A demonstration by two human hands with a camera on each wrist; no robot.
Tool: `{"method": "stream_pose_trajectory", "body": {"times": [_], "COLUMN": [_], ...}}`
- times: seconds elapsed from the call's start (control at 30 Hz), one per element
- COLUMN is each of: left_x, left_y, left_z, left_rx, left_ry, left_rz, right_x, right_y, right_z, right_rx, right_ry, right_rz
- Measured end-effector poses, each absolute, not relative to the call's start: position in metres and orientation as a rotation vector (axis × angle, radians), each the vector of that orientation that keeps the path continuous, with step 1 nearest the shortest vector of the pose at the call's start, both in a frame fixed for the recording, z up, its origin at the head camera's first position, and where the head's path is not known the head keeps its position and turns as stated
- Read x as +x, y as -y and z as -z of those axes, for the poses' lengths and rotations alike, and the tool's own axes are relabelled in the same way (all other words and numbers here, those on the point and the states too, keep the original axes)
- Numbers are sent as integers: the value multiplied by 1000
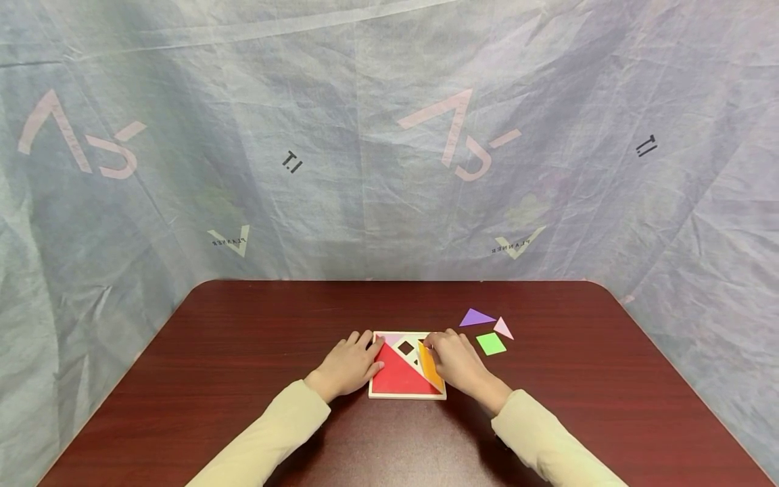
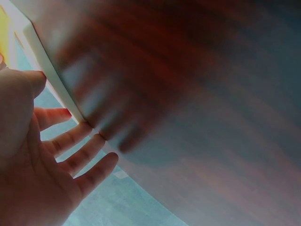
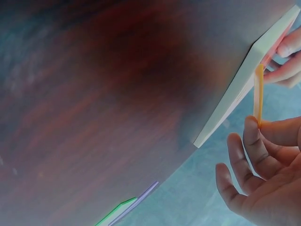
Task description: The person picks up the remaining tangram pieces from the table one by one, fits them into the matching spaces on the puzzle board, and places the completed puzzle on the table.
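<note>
A square tangram tray (image 1: 406, 397) with a pale rim lies on the table in front of me. A large red triangle (image 1: 398, 373) fills its lower left, and a pink piece (image 1: 389, 337) lies at the back left corner. My left hand (image 1: 345, 366) rests at the tray's left side, fingers fairly straight along the rim and thumb over the red triangle. With thumb and fingertips, my right hand (image 1: 459, 364) pinches an orange piece (image 3: 258, 96), which stands tilted over the tray's right side. Dark cutouts show in the tray's bare white middle.
Beyond my right hand, a purple triangle (image 1: 477, 317), a small pink triangle (image 1: 503, 329) and a green square (image 1: 491, 343) lie close together on the dark red table (image 1: 274, 325). A grey printed cloth (image 1: 359, 203) hangs behind the table's far edge.
</note>
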State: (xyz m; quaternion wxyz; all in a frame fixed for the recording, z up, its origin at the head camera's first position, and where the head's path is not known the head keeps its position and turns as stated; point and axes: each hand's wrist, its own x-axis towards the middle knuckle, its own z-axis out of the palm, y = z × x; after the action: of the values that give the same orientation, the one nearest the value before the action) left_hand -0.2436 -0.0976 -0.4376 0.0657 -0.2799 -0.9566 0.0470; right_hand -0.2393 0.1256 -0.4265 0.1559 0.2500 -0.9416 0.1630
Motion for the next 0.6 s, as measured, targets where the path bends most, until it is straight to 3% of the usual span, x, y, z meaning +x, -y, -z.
{"method": "stream_pose_trajectory", "body": {"times": [0.6], "left_x": [-245], "left_y": [98], "left_z": [439], "left_rx": [-845], "left_ry": [2879], "left_rz": [-152], "right_x": [-240], "right_y": [-128], "right_z": [430], "right_rx": [751], "right_ry": [2697], "right_rz": [-349]}}
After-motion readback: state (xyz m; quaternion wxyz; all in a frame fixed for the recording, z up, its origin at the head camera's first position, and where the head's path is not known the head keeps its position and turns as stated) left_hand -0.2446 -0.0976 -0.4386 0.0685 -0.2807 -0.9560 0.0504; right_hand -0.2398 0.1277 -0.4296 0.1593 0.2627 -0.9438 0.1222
